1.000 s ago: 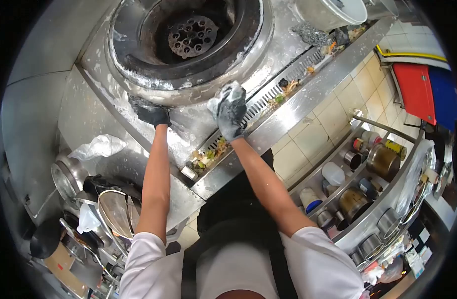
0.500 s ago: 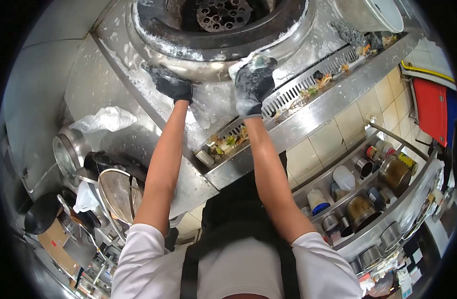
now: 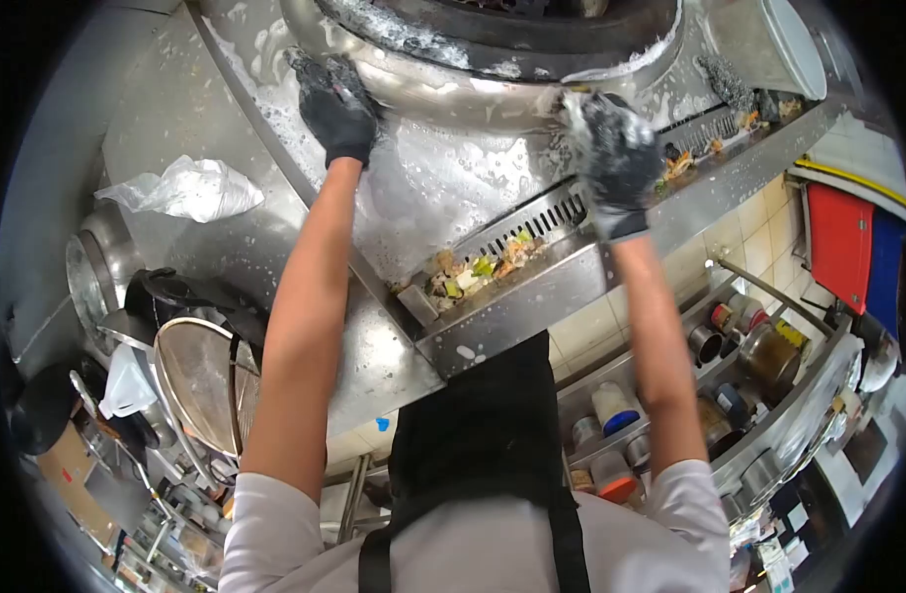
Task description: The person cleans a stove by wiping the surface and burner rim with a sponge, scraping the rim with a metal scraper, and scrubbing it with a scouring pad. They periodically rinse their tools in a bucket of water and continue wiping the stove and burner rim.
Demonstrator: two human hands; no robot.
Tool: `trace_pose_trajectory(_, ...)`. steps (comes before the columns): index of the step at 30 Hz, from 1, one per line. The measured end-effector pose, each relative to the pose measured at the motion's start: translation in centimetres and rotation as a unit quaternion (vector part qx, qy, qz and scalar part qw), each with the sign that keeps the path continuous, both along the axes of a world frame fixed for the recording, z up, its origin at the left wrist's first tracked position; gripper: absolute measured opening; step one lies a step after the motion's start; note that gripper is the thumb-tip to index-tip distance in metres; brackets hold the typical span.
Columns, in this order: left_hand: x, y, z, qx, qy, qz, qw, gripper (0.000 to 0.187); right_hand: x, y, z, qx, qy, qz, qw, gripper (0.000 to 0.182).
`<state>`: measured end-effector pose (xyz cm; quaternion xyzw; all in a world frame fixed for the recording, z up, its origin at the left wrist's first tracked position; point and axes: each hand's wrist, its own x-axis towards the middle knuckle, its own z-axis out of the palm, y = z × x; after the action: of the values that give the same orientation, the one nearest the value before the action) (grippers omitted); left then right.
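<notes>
My left hand (image 3: 334, 111), in a black glove flecked with suds, rests open on the foamy steel stovetop (image 3: 433, 188), at the left side of the wok burner's metal ring (image 3: 473, 99). My right hand (image 3: 616, 158), also black-gloved and thick with foam, is at the front right of that ring, above the slotted drain gutter (image 3: 532, 225). Its fingers are curled and smeared by motion; whatever they press on the metal is hidden by foam and glove. White suds coat the ring's dark rim (image 3: 404, 30).
Food scraps (image 3: 473, 272) lie in the gutter. A steel-wool scrubber (image 3: 727, 84) and a pale bucket (image 3: 769, 44) stand at the upper right. A crumpled plastic bag (image 3: 191, 188) lies left; a strainer (image 3: 201, 381) sits below it. Shelves (image 3: 660, 395) hold containers at lower right.
My right hand has moved right along the burner's ring. My left hand has shifted slightly up and left on the steel. The view has tilted, so the burner sits higher.
</notes>
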<state>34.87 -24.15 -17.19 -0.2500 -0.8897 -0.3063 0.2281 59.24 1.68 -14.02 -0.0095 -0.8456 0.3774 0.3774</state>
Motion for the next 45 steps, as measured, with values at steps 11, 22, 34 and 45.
trace_pose_trajectory(11, -0.7, 1.2, 0.5, 0.118, 0.051, 0.012, 0.992, 0.048, -8.0, -5.9, 6.9, 0.474, -0.047, -0.08, 0.875, 0.034)
trace_pose_trajectory(22, -0.9, 2.0, -1.5, 0.24, -0.033, 0.005, 0.97, 0.055, -4.2, -0.4, 5.0, 0.354, -0.055, -0.04, 0.933, 0.023)
trace_pose_trajectory(34, -1.7, 1.9, -1.0, 0.38, -0.179, -0.043, 0.907, 0.052, -1.0, 0.5, 4.7, 0.135, -0.205, -0.09, 0.965, 0.029)
trace_pose_trajectory(45, -2.4, 0.7, -0.9, 0.318, -0.155, 0.005, 0.935, 0.061, -4.4, -10.5, -2.0, -0.002, -0.227, -0.33, 0.916, 0.052)
